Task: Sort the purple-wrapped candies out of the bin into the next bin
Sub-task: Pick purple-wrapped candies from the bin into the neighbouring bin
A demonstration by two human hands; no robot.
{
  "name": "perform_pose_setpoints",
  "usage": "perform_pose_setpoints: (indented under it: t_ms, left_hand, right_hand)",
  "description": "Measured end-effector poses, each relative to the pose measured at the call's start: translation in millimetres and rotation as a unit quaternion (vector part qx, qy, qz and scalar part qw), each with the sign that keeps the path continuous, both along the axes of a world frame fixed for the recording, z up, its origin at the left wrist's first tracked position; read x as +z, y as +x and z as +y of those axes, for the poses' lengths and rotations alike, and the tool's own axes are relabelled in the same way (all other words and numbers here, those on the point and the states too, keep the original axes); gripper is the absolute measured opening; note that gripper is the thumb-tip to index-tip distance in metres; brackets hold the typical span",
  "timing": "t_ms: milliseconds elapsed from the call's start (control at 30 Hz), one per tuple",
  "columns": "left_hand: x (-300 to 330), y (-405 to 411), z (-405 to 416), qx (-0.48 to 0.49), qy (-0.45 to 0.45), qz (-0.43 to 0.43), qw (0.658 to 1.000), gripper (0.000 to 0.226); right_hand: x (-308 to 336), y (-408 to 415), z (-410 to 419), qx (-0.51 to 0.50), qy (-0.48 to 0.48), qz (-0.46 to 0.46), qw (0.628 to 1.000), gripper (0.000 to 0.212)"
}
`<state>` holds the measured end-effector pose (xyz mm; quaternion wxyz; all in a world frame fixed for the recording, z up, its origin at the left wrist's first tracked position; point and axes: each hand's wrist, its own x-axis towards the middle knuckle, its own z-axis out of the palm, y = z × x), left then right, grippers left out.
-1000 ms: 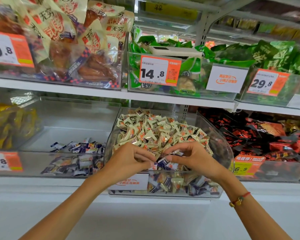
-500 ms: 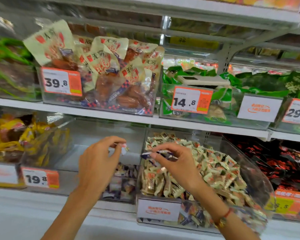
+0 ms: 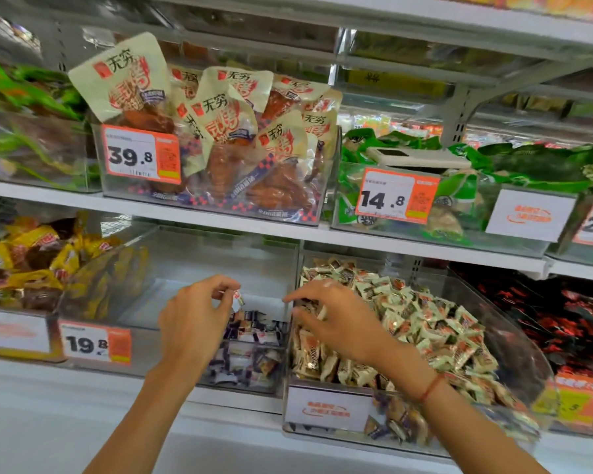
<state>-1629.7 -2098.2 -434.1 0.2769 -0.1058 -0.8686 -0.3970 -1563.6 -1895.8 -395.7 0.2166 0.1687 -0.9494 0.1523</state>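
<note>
- left hand [image 3: 192,323] pinches one small candy [image 3: 237,298] at frame centre, over the clear bin [image 3: 172,350] holding purple-wrapped candies [image 3: 254,331]
- right hand [image 3: 336,323] curled in heaped candy bin [image 3: 521,354], grip unclear

White lower shelf [image 3: 83,381] across the frame's bottom, clear bins side by side: half-empty bin [image 3: 172,357] left, candy-heaped bin [image 3: 514,336] right.

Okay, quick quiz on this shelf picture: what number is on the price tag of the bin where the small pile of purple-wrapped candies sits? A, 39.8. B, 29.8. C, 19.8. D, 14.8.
C: the orange price tag on the front of the left bin, which holds the purple-wrapped candies, reads 19.8.
</note>
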Motion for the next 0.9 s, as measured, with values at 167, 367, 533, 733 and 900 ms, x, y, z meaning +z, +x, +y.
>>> perform_pose_setpoints:
  t_ms: [167,367,533,733,900]
  left_hand:
    - [0.5,10.1,25.5,-0.027,-0.077,-0.005,0.997,0.019]
    - [12.3,52.9,78.7,-0.175,-0.102,0.079,0.976,0.019]
    - [13.9,69.8,131.5,-0.343,-0.146,0.055,0.926,0.022]
    - [19.1,76.4,229.8,-0.472,-0.380,0.044,0.794,0.042]
    - [-0.2,69.4,287.0,-0.471,-0.508,0.077,0.717,0.061]
  right_hand:
    - [-1.5,46.3,87.1,-0.091,-0.061,-0.029,0.994,0.018]
    - [-30.8,95.8,163.7,-0.261,-0.080,0.072,0.959,0.019]
    - [-47.2,115.1,202.5,-0.353,-0.029,0.152,0.923,0.037]
    - [-62.4,124.5,208.1,-0.317,-0.130,0.194,0.919,0.035]
    - [-62.9,124.2,204.6,-0.325,-0.183,0.214,0.903,0.025]
